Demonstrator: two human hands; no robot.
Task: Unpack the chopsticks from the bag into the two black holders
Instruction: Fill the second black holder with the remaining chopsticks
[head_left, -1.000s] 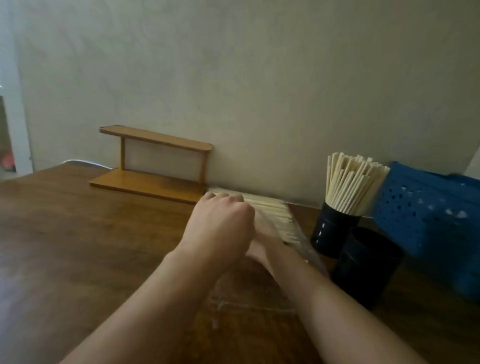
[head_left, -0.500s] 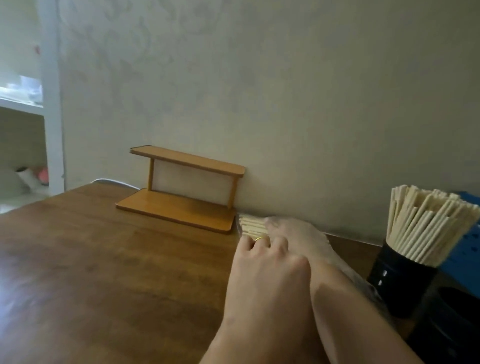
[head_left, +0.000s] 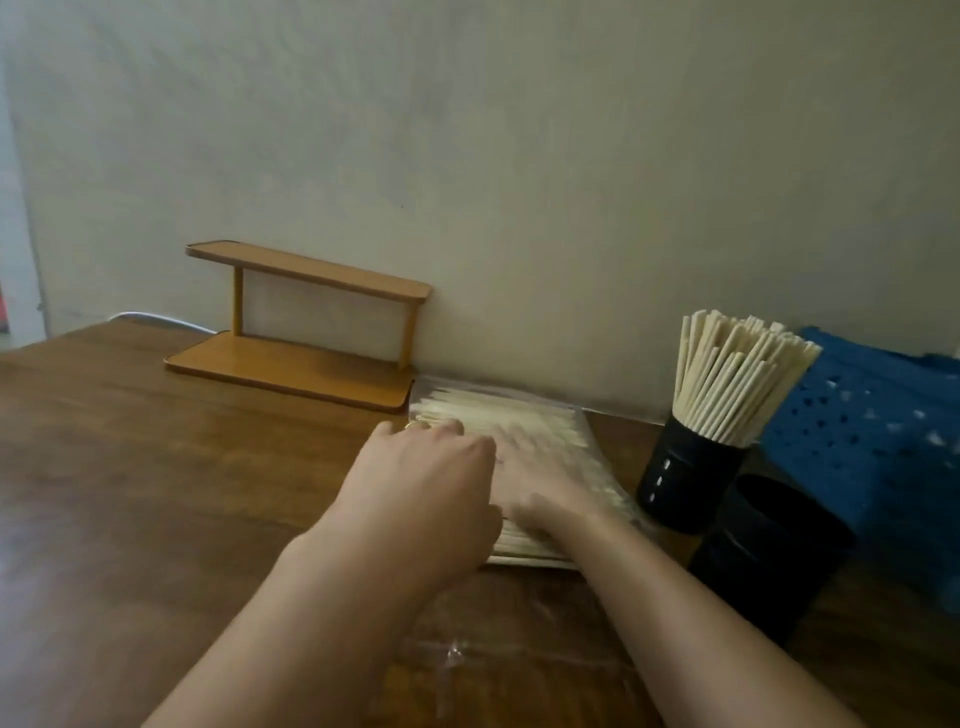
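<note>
While the clear bag (head_left: 519, 623) lies flat on the table (head_left: 130, 493), its near end sits loose under both forearms. Left hand (head_left: 421, 488) is on the chopsticks (head_left: 519, 421) inside the bag, fingers bent over them, a ring showing; whether it grasps them, I cannot tell. Right hand (head_left: 540, 478) lies blurred on the same pile, just right of the left hand, fingers out flat. Right of the bag, the near holder (head_left: 769, 551) stands dark inside; beyond it the far holder (head_left: 685, 473) is packed with upright sticks. Basket (head_left: 872, 431) right of that, shelf (head_left: 301, 332) left of the bag, against the wall.
</note>
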